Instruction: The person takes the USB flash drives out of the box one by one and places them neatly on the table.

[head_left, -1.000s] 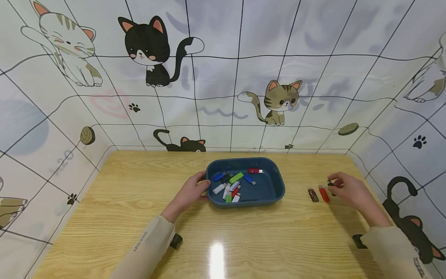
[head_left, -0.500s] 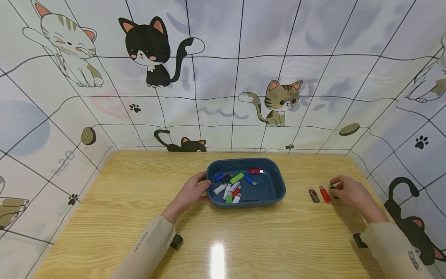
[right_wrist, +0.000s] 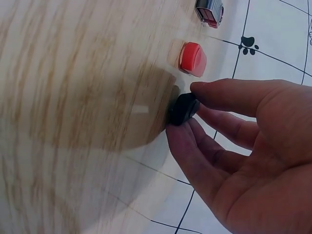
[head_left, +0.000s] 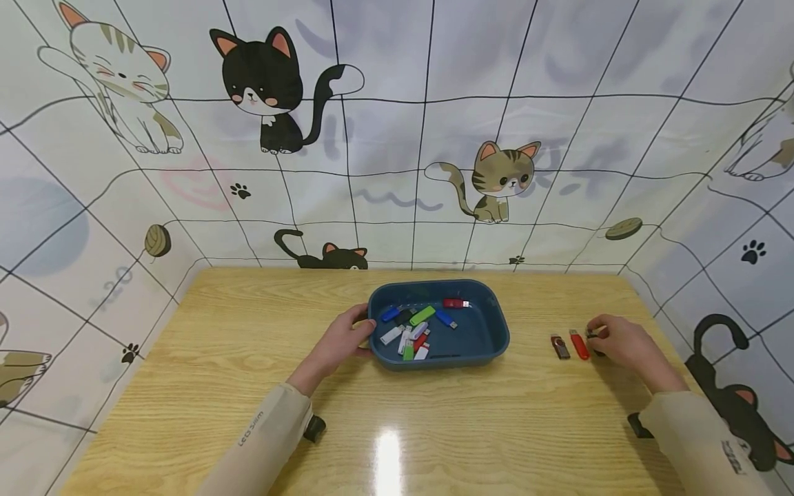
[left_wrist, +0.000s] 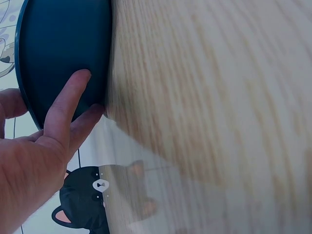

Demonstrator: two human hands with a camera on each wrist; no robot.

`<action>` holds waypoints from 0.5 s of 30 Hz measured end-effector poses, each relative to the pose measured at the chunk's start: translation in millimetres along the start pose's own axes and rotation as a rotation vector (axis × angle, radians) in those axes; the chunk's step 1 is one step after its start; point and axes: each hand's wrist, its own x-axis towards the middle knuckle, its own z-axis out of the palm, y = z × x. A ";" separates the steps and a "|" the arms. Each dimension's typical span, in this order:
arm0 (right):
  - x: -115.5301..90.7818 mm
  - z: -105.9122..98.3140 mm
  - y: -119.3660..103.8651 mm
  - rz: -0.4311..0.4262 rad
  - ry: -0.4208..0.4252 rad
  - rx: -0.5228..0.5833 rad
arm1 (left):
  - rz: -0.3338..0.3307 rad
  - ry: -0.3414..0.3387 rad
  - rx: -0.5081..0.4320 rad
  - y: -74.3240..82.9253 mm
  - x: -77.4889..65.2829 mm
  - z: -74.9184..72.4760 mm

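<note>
My left hand [head_left: 340, 340] holds the left end of a dark blue plastic tray [head_left: 480, 344], fingers against its outer wall. Inside lie several USB sticks, among them a bright green one [head_left: 422, 315] and a red one [head_left: 455, 303]. At the right of the table, my right hand [head_left: 626, 339] pinches a black USB stick [right_wrist: 184, 109] between thumb and fingertips, close over the wood. Just left of it, a red USB stick [head_left: 579, 345] and a dark brown USB stick with a metal swivel cover [head_left: 560, 347] form a row.
The wooden table [head_left: 471, 427] runs back to a wall hanging [head_left: 384, 138] printed with cartoon cats, which also encloses both sides. A dark wrist device [head_left: 314, 429] shows at the left sleeve, another [head_left: 639, 426] at the right.
My right hand has shifted slightly with the black USB stick, which now lines up with the other two. The left hand and the tray stay in place.
</note>
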 end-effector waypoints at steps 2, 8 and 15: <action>0.6 0.6 -0.4 0.007 -0.006 0.002 | 0.001 -0.001 0.003 0.0 -0.1 -0.3; 3.9 2.1 -0.7 0.024 -0.023 0.000 | 0.003 -0.005 0.001 -0.1 -0.4 -0.9; 5.2 3.2 0.3 0.023 -0.044 0.002 | -0.005 -0.010 -0.009 0.4 -0.2 -1.0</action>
